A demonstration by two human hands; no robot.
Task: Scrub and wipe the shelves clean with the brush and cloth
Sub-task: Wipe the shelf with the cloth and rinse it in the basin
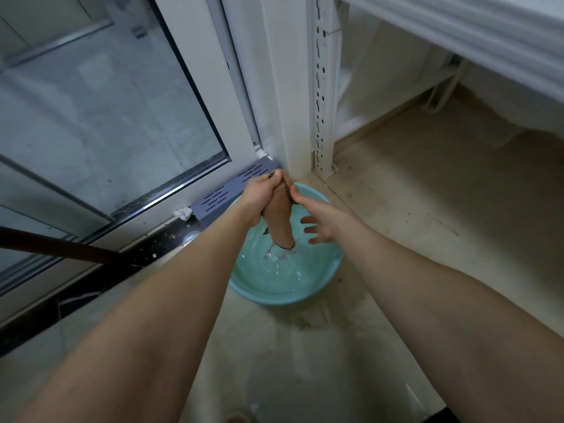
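We held the cloth point(279, 221) over the teal basin point(276, 297), which stood on the floor point(412, 209) in the corner between the glass door point(106, 102) and the white shelf upright point(319, 87). Our left hand point(261, 195) had its fingers clamped round the top of the cloth. Our right hand point(317, 222) pinched the upper edge between thumb and forefinger, with the other fingers spread apart. The cloth hung as a twisted rope, its lower end dipped in the water point(274, 273). We could not see the brush anywhere

The cloth looked soaked, so we judged that carrying it off unwrung would trail drips over the floor. A wet patch point(311, 322) already lay by the basin's near rim, and more water there could make us slip. Wringing it hard this high above the water might throw splashes over the rim towards the door track. The right hand's pinch was light, so if the left hand slackened, the cloth would probably drop and splash. Too wet a cloth on the shelf point(457, 35) would likely leave streaks and pooled water
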